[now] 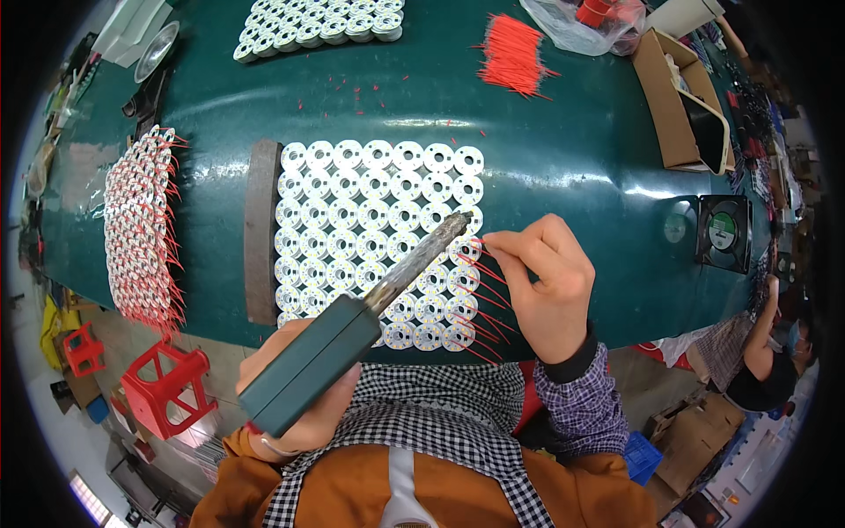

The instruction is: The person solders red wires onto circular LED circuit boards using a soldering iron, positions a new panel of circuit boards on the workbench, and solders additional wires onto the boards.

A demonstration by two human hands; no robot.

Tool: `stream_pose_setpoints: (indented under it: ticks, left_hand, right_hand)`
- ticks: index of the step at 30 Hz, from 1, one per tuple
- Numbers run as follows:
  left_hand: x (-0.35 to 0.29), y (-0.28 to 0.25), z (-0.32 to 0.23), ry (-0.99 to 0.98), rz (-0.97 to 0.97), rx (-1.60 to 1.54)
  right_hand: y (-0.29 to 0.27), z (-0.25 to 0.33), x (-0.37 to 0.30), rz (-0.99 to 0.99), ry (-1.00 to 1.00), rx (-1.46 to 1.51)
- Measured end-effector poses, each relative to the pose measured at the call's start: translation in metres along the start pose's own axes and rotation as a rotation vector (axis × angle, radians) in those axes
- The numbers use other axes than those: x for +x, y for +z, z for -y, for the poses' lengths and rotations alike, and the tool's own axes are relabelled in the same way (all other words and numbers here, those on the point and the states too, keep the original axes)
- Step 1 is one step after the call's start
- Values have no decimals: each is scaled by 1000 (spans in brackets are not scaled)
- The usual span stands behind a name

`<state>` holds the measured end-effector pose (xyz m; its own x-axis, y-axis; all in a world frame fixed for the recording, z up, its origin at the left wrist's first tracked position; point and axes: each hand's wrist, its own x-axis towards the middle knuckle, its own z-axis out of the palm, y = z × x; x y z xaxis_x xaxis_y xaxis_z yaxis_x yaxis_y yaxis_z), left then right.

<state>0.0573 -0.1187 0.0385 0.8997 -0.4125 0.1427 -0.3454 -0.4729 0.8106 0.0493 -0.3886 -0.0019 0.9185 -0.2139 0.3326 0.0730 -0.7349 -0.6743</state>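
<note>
My left hand [324, 414] is wrapped round the dark green handle of a soldering iron [308, 365]. Its scorched metal shaft slants up to the right, the tip resting at or just over a disc in the right-hand column. Beside the tip, my right hand [550, 282] pinches a thin red wire [476, 240] between thumb and forefinger. Below them a sheet of round white LED boards [378, 154], each with a centre hole, lies in rows on the green table. Several lower discs in the right column carry red wires [486, 337]. The iron hides part of the sheet.
A dark bar [263, 233] lies along the sheet's left edge. Further left is a stack of wired boards [141, 233]; more boards [319, 22] lie at the back. A red wire bundle [512, 55], cardboard box [664, 97] and small fan [723, 232] are on the table.
</note>
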Motion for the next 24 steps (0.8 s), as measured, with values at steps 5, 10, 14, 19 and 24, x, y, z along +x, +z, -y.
stream_pose_setpoints:
  ticks: [5,10,14,19,24]
  left_hand:
    - [-1,19,10,-184,-25,-176]
    - [4,21,14,-162,12,-112]
    - [7,22,14,-178,22,-113]
    - [10,26,14,-175,25,-135]
    - [11,27,14,-153,25,-120]
  right_hand:
    - [12,-14,4,33,26,103]
    - [19,-20,0,24,39,70]
    - [18,-18,1,41,29,56]
    - [18,-18,0,37,19,31]
    - [18,-17,0,39,19,39]
